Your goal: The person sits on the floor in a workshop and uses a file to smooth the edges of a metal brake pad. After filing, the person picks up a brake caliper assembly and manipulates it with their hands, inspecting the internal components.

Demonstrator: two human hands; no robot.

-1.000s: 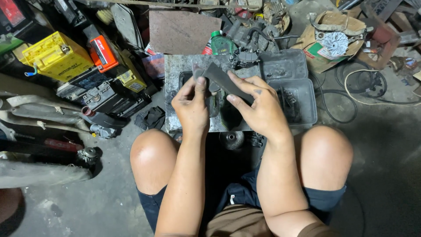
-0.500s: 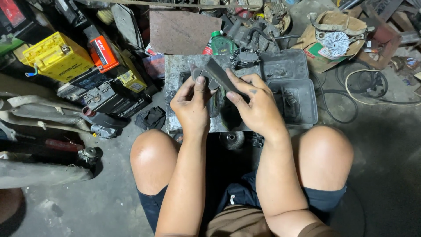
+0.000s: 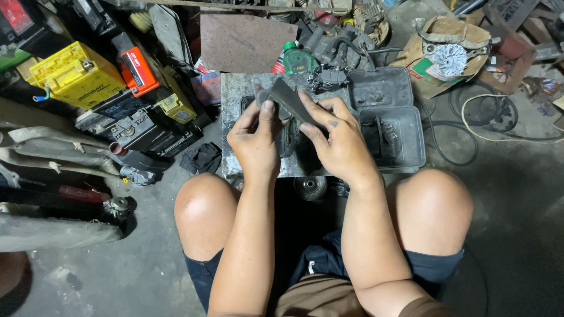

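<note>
The left hand (image 3: 255,141) and the right hand (image 3: 338,141) are together above a grey metal slab (image 3: 235,94) that lies on the floor between the knees. Both grips are grasping one thing: a flat dark strip (image 3: 288,100), thin and grey, maybe abrasive paper or a blade, I cannot tell which. The strip is tilted, and it runs from about 10 o'clock down to 4 o'clock. The left grip pinches its upper end with thumb and fingers, and the right grip clenches its lower part, so the strip lies at 12 o'clock of both hands, just above the fingertips.

At 3 o'clock of the right hand there are two grey plastic trays. The upper tray (image 3: 379,88) has some dark dirt and small parts inside. The lower tray (image 3: 393,138) holds thin dark pieces, too small to name. The two trays touch each other.

At 9 o'clock, well apart from the hands, a yellow battery (image 3: 73,73) stands among other battery boxes. A green bottle (image 3: 296,58) stands at 12 o'clock, behind the slab.
</note>
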